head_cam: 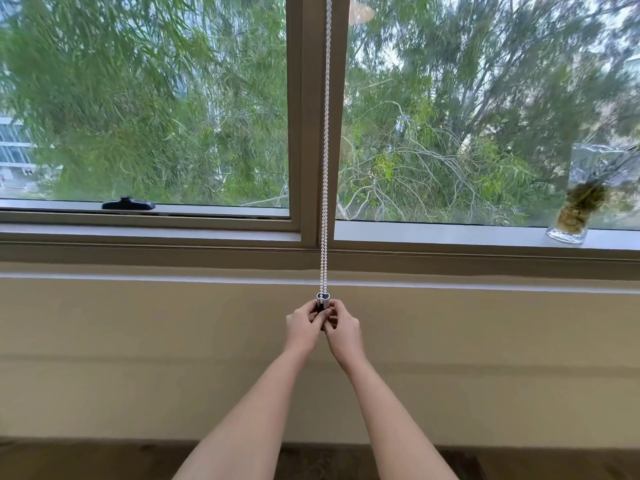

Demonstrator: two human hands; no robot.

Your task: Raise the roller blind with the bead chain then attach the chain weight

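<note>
A white bead chain (325, 150) hangs straight down in two strands in front of the window's centre post, from the top edge of the view to just below the sill. Its lower end enters a small grey and black chain weight (322, 300). My left hand (304, 327) grips the weight from the left and my right hand (342, 329) grips it from the right, fingertips meeting on it below the sill. Most of the weight is hidden by my fingers. The roller blind itself is out of view above.
A glass vase (575, 216) with dried plant matter stands on the sill (450, 237) at the right. A black window handle (128, 203) lies on the left frame. Beige wall (138, 341) runs below the sill, and dark floor shows at the bottom.
</note>
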